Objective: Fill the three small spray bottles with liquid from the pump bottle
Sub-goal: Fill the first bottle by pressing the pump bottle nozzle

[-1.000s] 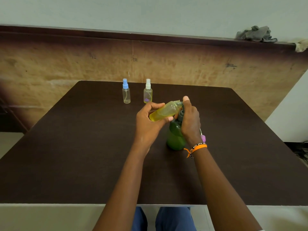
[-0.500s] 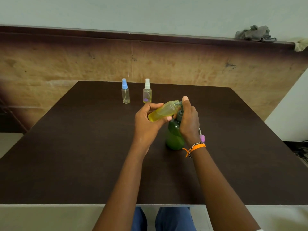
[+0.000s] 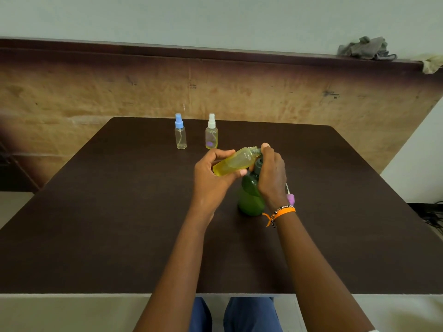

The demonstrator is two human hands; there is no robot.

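Observation:
My left hand [image 3: 211, 178] holds an uncapped small spray bottle [image 3: 236, 161] with yellow liquid, tilted so its open neck meets the pump nozzle. My right hand [image 3: 273, 173] grips the dark pump head of the green pump bottle [image 3: 250, 197], which stands on the table. A pink spray cap [image 3: 290, 198] with its tube lies just right of my right wrist. Two capped small bottles stand at the far side: a blue-capped bottle [image 3: 180, 133] that looks nearly clear, and a white-capped bottle [image 3: 211, 133] tinted yellow.
The dark brown table [image 3: 107, 212] ends at a pale front edge near my knees. A wooden panel wall rises behind it, with a grey cloth [image 3: 365, 47] on its ledge. Cables [image 3: 434, 216] lie on the floor at right.
Both hands and the two bottles stay almost in place; the view shifted very slightly. No visible change in grip.

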